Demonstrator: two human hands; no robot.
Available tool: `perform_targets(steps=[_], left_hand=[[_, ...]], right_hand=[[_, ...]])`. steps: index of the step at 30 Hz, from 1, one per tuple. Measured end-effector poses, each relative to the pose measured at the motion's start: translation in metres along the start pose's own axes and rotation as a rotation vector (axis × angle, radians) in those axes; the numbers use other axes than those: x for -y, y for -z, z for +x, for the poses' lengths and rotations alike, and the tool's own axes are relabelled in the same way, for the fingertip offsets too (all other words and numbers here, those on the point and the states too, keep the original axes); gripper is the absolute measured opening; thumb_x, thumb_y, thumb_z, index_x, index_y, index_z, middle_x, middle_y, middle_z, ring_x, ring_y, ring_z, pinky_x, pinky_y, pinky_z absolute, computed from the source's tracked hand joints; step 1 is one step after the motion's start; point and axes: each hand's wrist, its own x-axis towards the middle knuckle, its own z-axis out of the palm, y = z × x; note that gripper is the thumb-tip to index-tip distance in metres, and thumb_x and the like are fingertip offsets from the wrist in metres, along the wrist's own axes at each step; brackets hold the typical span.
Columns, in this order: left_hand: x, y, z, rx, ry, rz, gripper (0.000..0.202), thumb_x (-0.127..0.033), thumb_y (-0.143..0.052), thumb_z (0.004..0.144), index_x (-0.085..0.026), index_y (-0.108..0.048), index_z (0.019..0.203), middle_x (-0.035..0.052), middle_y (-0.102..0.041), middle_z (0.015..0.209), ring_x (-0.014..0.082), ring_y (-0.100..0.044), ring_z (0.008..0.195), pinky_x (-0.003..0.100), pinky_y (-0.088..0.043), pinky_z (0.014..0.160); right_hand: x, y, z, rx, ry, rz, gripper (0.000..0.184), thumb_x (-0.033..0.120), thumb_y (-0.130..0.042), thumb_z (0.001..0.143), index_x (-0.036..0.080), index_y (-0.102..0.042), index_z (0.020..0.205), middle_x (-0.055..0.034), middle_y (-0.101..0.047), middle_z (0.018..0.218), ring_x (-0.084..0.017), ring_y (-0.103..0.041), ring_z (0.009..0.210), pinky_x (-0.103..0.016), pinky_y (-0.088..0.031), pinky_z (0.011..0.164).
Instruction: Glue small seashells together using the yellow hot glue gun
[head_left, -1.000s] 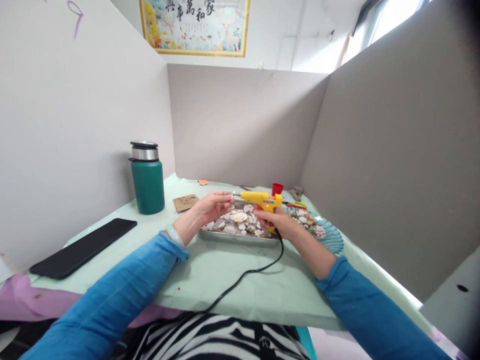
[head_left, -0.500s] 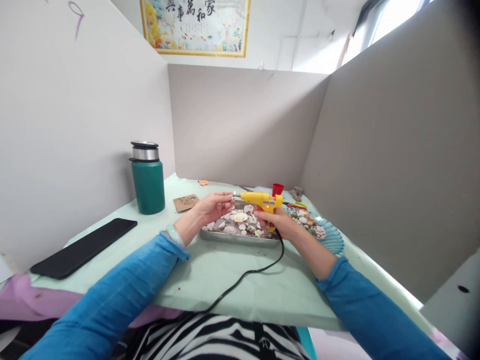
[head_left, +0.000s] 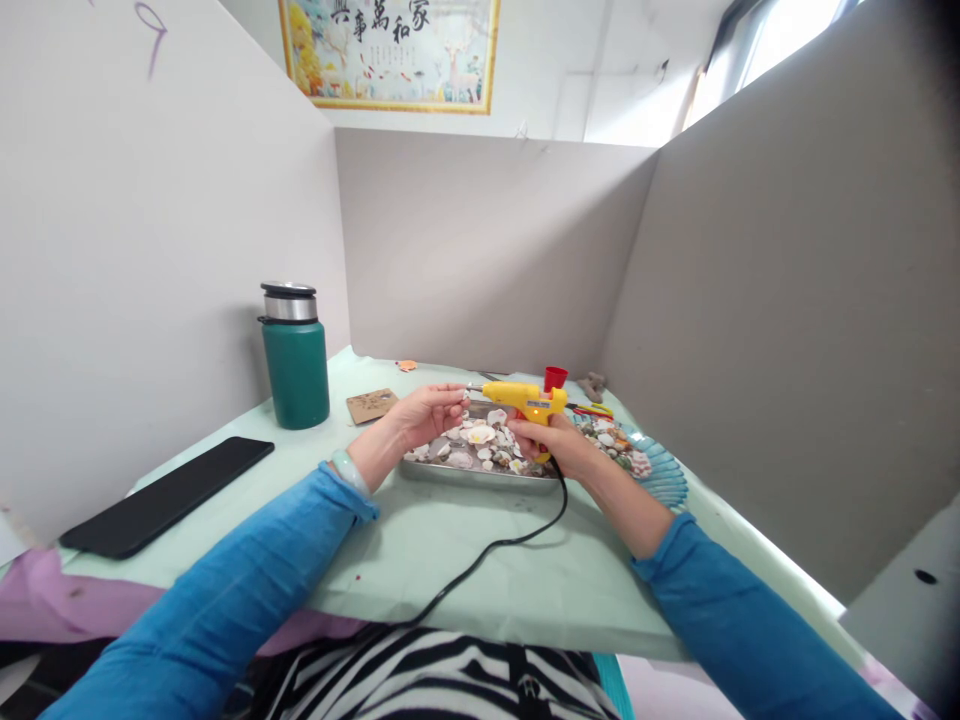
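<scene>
Little has moved since the earlier frame beyond a slight dip of the white bit (head_left: pixel 465 396); your cord (head_left: pixel 487 549) curves through lower centre; your right hand (head_left: pixel 556 440) grips the gun (head_left: pixel 517 397) just right of centre; your left hand (head_left: pixel 431 412) pinches the bit at frame centre, near the nozzle (head_left: pixel 475 387); below lies the tray (head_left: pixel 480 477) of shells (head_left: pixel 480 435); beyond stands the red cup (head_left: pixel 555 378).

1. The yellow glue gun (head_left: pixel 517 395) is held roughly level in the right hand (head_left: pixel 553 440), metal nozzle (head_left: pixel 475 387) pointing left, orange light (head_left: pixel 536 411) glowing, black cord (head_left: pixel 499 544) trailing from its grip.
2. The small white piece (head_left: pixel 465 396), pinched in the left hand (head_left: pixel 429 412), sits at the nozzle's tip, partly hidden; contact is unclear.
</scene>
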Motion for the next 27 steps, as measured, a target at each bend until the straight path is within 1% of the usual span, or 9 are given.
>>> perform_targets(steps=[5, 11, 18, 21, 27], left_hand=[[-0.0003, -0.0007, -0.0001, 0.002, -0.002, 0.002, 0.018, -0.007, -0.066, 0.073, -0.008, -0.061, 0.09, 0.0021, -0.06, 0.066, 0.0067, -0.056, 0.05, 0.018, -0.047, 0.05], [0.0003, 0.0004, -0.0006, 0.013, 0.004, 0.005, 0.01, -0.008, -0.065, 0.075, -0.009, -0.06, 0.084, 0.0028, -0.061, 0.068, 0.0057, -0.055, 0.05, 0.018, -0.048, 0.051], [0.0002, 0.0007, -0.0004, -0.001, -0.001, -0.012, 0.015, -0.005, -0.063, 0.074, -0.008, -0.061, 0.089, 0.0036, -0.062, 0.068, 0.0065, -0.056, 0.051, 0.018, -0.049, 0.053], [0.0002, 0.0011, -0.0003, -0.002, -0.001, -0.016, 0.017, -0.006, -0.064, 0.074, -0.008, -0.061, 0.09, 0.0032, -0.062, 0.068, 0.0067, -0.057, 0.052, 0.018, -0.048, 0.052], [-0.0003, -0.0004, -0.0004, 0.003, -0.006, -0.012, 0.012, -0.006, -0.064, 0.074, -0.008, -0.061, 0.085, 0.0021, -0.061, 0.066, 0.0058, -0.055, 0.049, 0.017, -0.048, 0.051]], right_hand=[[0.0002, 0.0001, -0.0004, 0.02, -0.009, -0.005, 0.028, 0.042, -0.067, 0.072, 0.017, -0.056, 0.079, 0.0058, -0.046, 0.047, -0.007, -0.035, 0.042, -0.022, -0.027, 0.042], [0.0003, 0.0, 0.0006, -0.027, 0.013, 0.037, 0.027, 0.04, -0.066, 0.072, 0.017, -0.055, 0.081, 0.0059, -0.043, 0.049, -0.007, -0.034, 0.042, -0.023, -0.028, 0.042], [0.0024, -0.0009, -0.0006, 0.007, 0.012, 0.006, 0.026, 0.039, -0.066, 0.073, 0.017, -0.055, 0.079, 0.0058, -0.044, 0.047, -0.007, -0.034, 0.043, -0.022, -0.028, 0.043], [0.0025, -0.0009, -0.0008, 0.015, 0.001, -0.003, 0.026, 0.04, -0.067, 0.072, 0.017, -0.055, 0.078, 0.0058, -0.045, 0.047, -0.007, -0.035, 0.042, -0.022, -0.027, 0.043], [0.0002, 0.0001, 0.0001, 0.017, 0.029, 0.024, 0.023, 0.038, -0.066, 0.074, 0.017, -0.056, 0.078, 0.0059, -0.045, 0.047, -0.007, -0.034, 0.042, -0.022, -0.028, 0.042]])
